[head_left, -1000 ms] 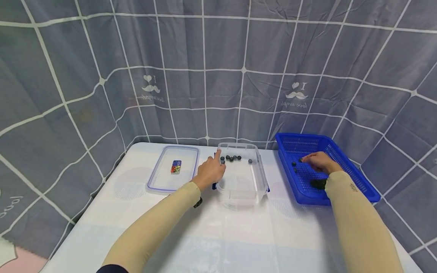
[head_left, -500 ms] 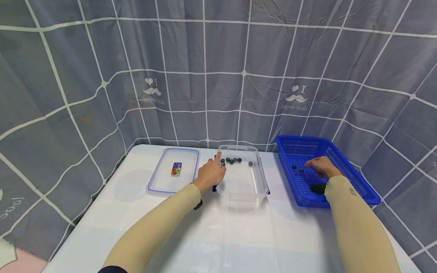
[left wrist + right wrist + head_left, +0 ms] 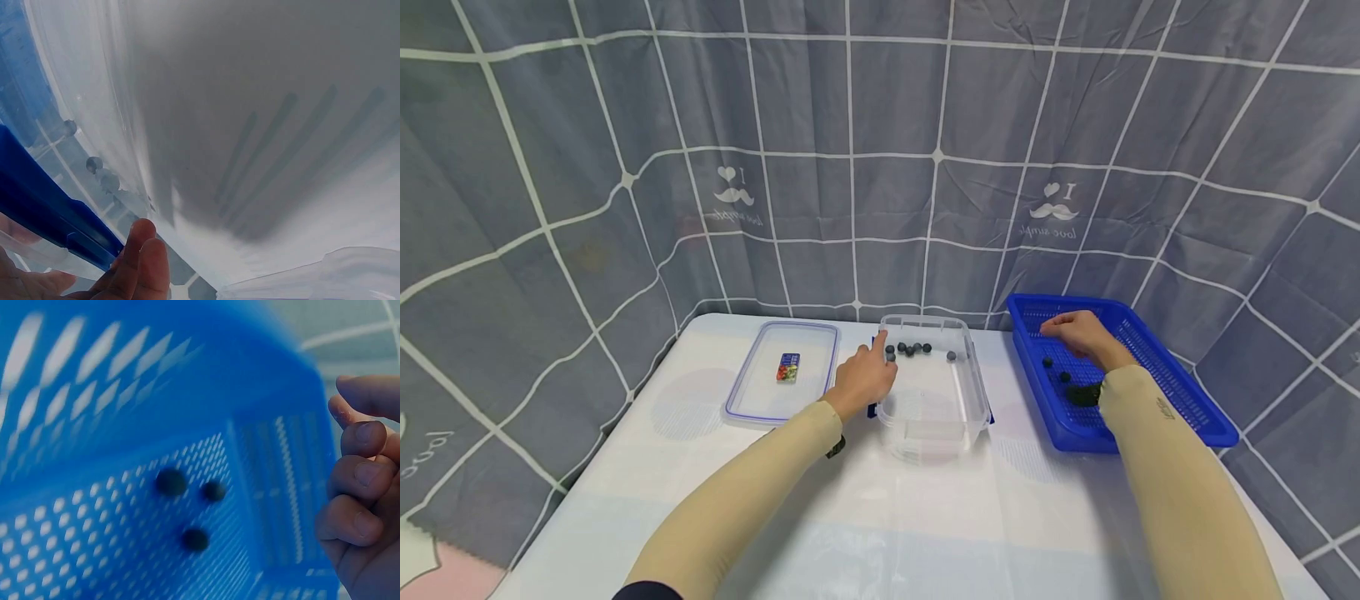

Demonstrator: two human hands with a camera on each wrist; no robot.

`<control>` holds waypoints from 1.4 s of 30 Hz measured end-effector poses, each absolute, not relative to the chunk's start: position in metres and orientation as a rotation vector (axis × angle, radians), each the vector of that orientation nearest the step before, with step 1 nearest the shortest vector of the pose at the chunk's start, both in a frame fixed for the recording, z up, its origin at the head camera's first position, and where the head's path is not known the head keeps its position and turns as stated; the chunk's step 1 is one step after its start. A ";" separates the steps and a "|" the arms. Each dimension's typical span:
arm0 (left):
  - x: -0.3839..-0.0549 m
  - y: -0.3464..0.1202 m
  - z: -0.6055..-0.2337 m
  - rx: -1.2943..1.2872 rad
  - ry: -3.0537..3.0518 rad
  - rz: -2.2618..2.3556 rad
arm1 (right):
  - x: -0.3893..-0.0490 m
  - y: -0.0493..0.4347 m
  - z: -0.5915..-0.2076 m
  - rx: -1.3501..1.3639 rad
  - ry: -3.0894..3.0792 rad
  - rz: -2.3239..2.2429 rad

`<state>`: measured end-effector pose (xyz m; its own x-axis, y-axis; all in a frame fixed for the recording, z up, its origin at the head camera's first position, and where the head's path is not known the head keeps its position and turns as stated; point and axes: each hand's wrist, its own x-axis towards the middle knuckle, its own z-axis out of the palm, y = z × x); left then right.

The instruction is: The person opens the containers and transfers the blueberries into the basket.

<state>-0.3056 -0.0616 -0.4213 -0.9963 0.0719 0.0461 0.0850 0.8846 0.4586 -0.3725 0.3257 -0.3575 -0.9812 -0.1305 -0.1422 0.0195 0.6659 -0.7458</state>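
Note:
In the head view a clear plastic container (image 3: 934, 400) stands mid-table with several blueberries (image 3: 910, 351) along its far end. My left hand (image 3: 861, 379) holds its left wall, fingers at the rim. The left wrist view shows those fingers (image 3: 153, 269) beside a blue side latch (image 3: 56, 212). On the right, my right hand (image 3: 1084, 335) is over a blue perforated basket (image 3: 1180, 367), fingers curled and thumb close to the index finger. Whether a berry lies between the tips is hidden. Dark blueberries (image 3: 195, 539) lie on the basket floor below.
Left of the container lies its clear lid (image 3: 760, 392), edged in blue, with a small colourful label (image 3: 787, 367) on it. A grey gridded curtain (image 3: 805, 200) hangs behind and beside the white-covered table (image 3: 880, 533).
My right hand went back slightly, then moved left and up, away from the basket's middle. One berry near its fingertips shifted toward me. My left hand has stayed on the container.

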 end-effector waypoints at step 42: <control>-0.307 -0.060 -0.421 -0.108 -3.027 -0.726 | -0.382 0.168 -0.356 -0.276 2.352 -1.460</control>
